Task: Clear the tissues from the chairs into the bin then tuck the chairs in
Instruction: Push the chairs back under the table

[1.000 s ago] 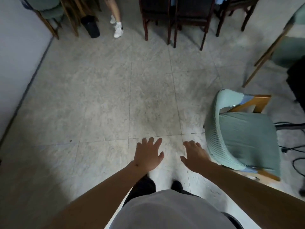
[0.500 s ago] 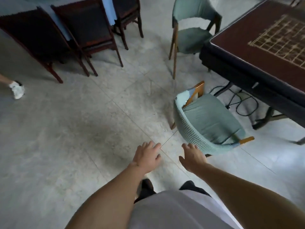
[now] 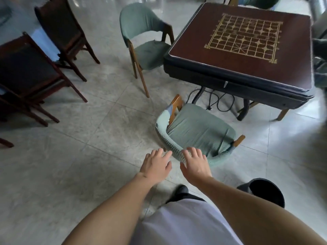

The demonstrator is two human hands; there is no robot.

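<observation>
Both hands, left [image 3: 155, 166] and right [image 3: 194, 165], reach with loose, spread fingers toward the near green chair [image 3: 198, 135]; the bin [image 3: 265, 190] stands right.

The right hand [image 3: 195, 164] covered part of the near green fabric-covered chair's [image 3: 200, 131] curved backrest. The round black bin [image 3: 265, 190] was partly hidden behind the right forearm. Dark wooden chairs [image 3: 26, 71] ran off the left edge.
</observation>
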